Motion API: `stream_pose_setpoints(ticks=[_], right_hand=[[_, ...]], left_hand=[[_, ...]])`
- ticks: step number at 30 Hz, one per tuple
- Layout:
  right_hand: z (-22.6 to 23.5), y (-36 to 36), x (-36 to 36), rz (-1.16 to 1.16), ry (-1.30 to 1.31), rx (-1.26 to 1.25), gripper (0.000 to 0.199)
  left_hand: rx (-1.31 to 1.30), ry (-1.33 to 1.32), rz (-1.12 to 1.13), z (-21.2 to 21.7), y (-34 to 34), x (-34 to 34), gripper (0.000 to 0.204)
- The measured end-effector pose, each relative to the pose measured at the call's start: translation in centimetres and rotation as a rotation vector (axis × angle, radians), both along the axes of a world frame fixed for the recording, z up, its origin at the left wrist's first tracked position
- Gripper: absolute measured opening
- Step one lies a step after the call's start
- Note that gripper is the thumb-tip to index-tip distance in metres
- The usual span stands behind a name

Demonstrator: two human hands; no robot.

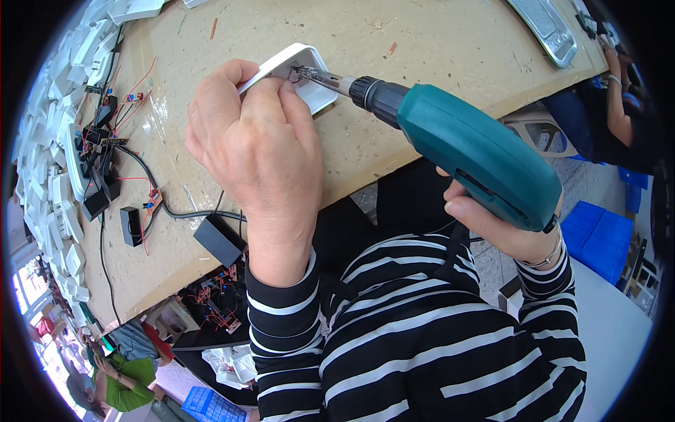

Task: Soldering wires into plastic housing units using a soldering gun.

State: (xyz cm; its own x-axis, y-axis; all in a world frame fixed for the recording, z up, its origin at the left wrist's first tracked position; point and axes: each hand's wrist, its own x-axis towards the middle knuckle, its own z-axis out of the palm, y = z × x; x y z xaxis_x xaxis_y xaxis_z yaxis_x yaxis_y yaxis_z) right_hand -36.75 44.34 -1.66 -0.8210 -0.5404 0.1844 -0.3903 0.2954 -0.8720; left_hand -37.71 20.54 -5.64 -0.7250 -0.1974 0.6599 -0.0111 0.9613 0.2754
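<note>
My left hand point(260, 133) is closed on a white plastic housing point(318, 98), tilted up over the table with its hollow side toward the right. Its fingertips reach inside the housing, beside the driver's tip. In my right hand point(492, 224) is a dark green electric screwdriver point(478, 151), gripped round its handle. The screwdriver's metal shaft point(330, 81) points left into the housing, and its tip meets something small and dark there. I cannot make out whether a screw sits under the tip.
White housings point(53, 176) are heaped along the left edge. Near them lie black boxes point(131, 226), a black cable point(193, 214) and small circuit boards with red wires point(151, 201). A metal tray point(545, 32) stands far right. Other people sit at the right and lower left.
</note>
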Motion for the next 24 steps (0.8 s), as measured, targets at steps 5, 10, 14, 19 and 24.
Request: stream_pose_setpoints(ticks=[5, 10, 14, 19, 24], right_hand=[[0.3, 0.0, -0.4, 0.040, 0.023, 0.016, 0.053], [-0.3, 0.1, 0.4, -0.062, -0.130, -0.065, 0.053], [-0.3, 0.2, 0.5, -0.090, -0.151, -0.017, 0.052], [-0.6, 0.4, 0.6, -0.085, -0.139, -0.030, 0.049], [-0.7, 0.0, 0.5, -0.077, -0.131, -0.057, 0.050]], left_hand=[[0.001, -0.008, 0.002, 0.1, 0.0, 0.1, 0.007], [0.012, -0.008, -0.002, 0.1, 0.0, 0.0, 0.009], [0.017, -0.012, -0.003, 0.1, 0.0, 0.1, 0.009], [0.010, -0.012, -0.002, 0.1, 0.0, 0.0, 0.009], [0.014, -0.010, -0.005, 0.1, 0.0, 0.1, 0.008]])
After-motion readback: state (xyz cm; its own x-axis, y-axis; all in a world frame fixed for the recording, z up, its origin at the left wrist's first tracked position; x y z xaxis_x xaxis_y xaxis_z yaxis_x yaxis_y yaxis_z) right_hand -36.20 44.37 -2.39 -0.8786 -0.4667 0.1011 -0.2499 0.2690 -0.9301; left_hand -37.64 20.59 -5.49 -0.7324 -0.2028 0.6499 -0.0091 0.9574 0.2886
